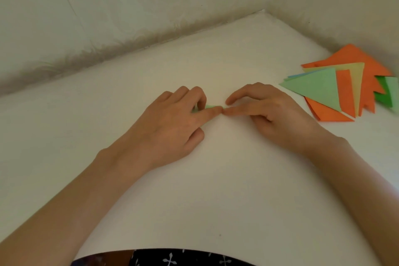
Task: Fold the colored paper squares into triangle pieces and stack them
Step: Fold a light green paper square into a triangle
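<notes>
Light-green folded paper piece (210, 106): light, flimsy; I'd hold 9, 3 o'clock ends, where left hand (172, 120), right hand (266, 111) pinch.

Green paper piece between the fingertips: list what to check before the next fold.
1. Left hand and right hand both at the green paper piece, fingertips meeting: ok.
2. Piece lying flat on the white table: cannot tell, fingers hide most of it.
3. Crease finished: cannot tell.
4. Stack of folded triangles apart from both hands, beyond the right hand: ok.
5. Stack edges lined up: not ok, pieces fan out unevenly.
</notes>
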